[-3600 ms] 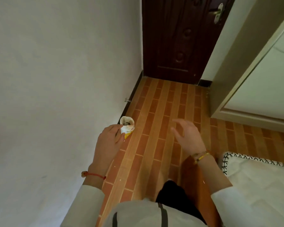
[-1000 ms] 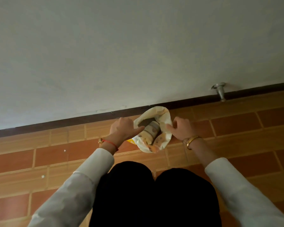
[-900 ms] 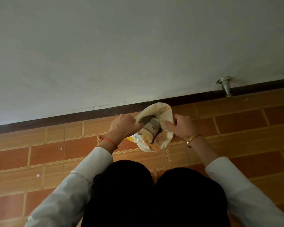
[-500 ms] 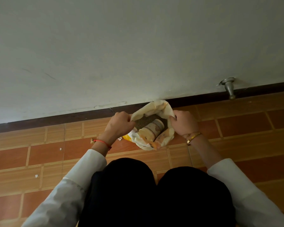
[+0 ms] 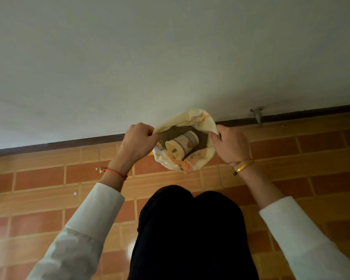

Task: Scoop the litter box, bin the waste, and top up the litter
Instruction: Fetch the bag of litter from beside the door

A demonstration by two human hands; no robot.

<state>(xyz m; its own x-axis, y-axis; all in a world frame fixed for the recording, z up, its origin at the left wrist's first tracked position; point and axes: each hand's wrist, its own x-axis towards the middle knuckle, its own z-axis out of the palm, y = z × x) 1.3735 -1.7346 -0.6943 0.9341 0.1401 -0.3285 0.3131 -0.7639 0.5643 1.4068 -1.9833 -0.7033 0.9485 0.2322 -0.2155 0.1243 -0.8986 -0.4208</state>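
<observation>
Head view: litter bag (image 5: pixel 205 158) sat at frame centre on tiled floor (image 5: pixel 38 199), against the baseboard below the white wall (image 5: pixel 170 47). Left hand (image 5: pixel 136 143) pinched the bag's left rim, fingers clenched; right hand (image 5: pixel 230 146) gripped the right rim likewise. Mouth was held open, showing grey-green litter (image 5: pixel 170 133) and a paper cup (image 5: pixel 182 144) lying on its side inside.
</observation>
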